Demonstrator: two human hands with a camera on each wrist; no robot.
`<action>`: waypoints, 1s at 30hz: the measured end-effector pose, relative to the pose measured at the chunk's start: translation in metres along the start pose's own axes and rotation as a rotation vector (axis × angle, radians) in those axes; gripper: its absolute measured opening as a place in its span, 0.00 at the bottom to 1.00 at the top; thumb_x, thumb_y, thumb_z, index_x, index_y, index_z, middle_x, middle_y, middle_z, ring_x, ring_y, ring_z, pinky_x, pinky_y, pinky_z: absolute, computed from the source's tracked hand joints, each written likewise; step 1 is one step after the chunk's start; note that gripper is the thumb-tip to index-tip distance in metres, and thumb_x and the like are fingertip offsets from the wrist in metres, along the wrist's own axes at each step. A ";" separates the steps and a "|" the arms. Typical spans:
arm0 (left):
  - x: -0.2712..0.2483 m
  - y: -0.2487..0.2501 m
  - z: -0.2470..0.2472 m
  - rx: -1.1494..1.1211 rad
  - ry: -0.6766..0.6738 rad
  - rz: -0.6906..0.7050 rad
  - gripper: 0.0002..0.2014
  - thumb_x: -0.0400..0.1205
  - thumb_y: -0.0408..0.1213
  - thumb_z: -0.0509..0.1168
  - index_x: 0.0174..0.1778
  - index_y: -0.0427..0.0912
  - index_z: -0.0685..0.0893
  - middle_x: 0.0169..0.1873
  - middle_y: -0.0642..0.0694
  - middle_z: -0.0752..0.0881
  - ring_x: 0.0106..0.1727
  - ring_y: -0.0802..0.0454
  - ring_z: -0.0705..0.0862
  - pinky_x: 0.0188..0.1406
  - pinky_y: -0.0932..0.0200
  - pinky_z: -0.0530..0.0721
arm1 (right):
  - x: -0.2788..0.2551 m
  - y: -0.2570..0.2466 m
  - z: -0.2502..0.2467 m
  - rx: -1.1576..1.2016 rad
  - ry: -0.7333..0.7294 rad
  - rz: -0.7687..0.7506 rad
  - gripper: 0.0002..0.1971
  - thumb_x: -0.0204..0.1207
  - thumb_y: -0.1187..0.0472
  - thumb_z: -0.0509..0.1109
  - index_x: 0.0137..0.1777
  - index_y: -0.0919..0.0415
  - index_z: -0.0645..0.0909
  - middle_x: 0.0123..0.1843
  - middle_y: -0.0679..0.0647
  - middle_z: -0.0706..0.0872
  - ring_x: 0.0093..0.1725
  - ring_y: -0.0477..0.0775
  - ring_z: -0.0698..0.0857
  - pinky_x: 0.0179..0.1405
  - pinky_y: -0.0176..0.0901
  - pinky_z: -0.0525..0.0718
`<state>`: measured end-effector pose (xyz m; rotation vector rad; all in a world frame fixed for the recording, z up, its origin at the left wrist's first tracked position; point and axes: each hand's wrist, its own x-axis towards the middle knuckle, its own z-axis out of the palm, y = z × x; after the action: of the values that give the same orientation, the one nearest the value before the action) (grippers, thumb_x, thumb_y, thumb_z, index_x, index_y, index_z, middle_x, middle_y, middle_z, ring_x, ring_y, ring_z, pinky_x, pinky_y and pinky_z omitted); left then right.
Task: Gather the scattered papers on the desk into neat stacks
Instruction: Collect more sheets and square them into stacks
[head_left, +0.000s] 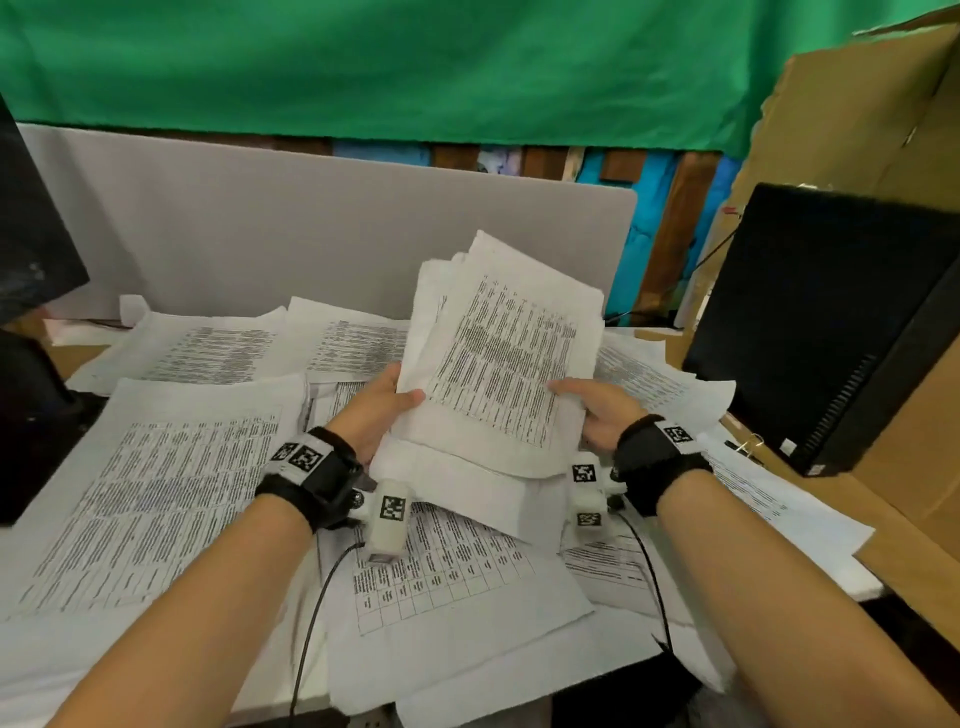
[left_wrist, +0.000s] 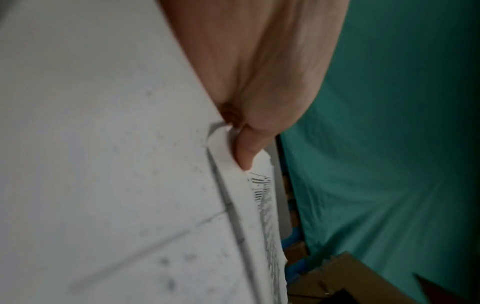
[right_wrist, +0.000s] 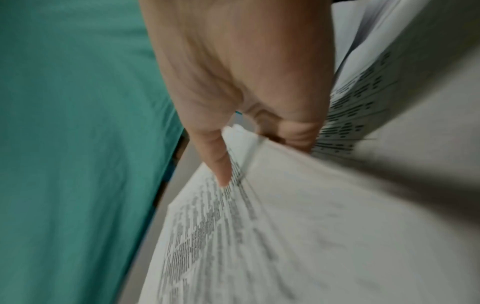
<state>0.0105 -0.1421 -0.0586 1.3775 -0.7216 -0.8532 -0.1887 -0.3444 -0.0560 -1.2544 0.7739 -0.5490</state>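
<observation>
A bundle of printed sheets (head_left: 498, 358) is held tilted up above the desk, its sheets unevenly aligned. My left hand (head_left: 387, 405) grips its left edge with the thumb on top. At its right edge my right hand (head_left: 587, 410) grips the same bundle. In the left wrist view the thumb (left_wrist: 246, 152) presses on the bundle's edge (left_wrist: 233, 185). In the right wrist view a thumb (right_wrist: 218, 160) lies on the printed top sheet (right_wrist: 233, 236), the other fingers curled underneath. More printed sheets (head_left: 156, 488) lie scattered and overlapping across the desk.
A grey partition (head_left: 311, 234) stands behind the desk. A black computer tower (head_left: 841, 322) stands at the right beside brown cardboard (head_left: 852, 119). A dark object (head_left: 31, 249) sits at the far left. Green cloth (head_left: 415, 67) hangs in the background.
</observation>
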 end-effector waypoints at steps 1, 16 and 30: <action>-0.004 0.010 0.002 -0.002 -0.014 0.053 0.22 0.82 0.23 0.62 0.71 0.44 0.73 0.63 0.38 0.84 0.59 0.41 0.86 0.60 0.42 0.84 | -0.007 -0.014 0.003 0.002 -0.034 -0.048 0.23 0.77 0.70 0.72 0.72 0.62 0.79 0.68 0.63 0.86 0.65 0.64 0.87 0.69 0.66 0.81; -0.063 0.130 0.016 0.186 0.142 0.535 0.32 0.66 0.48 0.74 0.64 0.37 0.80 0.54 0.46 0.88 0.55 0.51 0.87 0.59 0.56 0.84 | -0.103 -0.120 0.065 -0.112 -0.262 -0.639 0.22 0.75 0.52 0.76 0.69 0.55 0.82 0.65 0.50 0.89 0.66 0.50 0.87 0.69 0.51 0.82; -0.069 0.032 -0.013 0.469 0.081 -0.042 0.26 0.73 0.52 0.71 0.64 0.44 0.79 0.60 0.45 0.86 0.58 0.49 0.86 0.63 0.44 0.83 | -0.066 -0.005 0.068 -0.313 -0.343 -0.157 0.48 0.51 0.37 0.87 0.72 0.52 0.77 0.67 0.54 0.87 0.66 0.56 0.86 0.73 0.66 0.77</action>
<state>-0.0115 -0.0766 -0.0244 1.8380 -0.8667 -0.6782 -0.1780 -0.2543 -0.0292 -1.6581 0.4851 -0.3309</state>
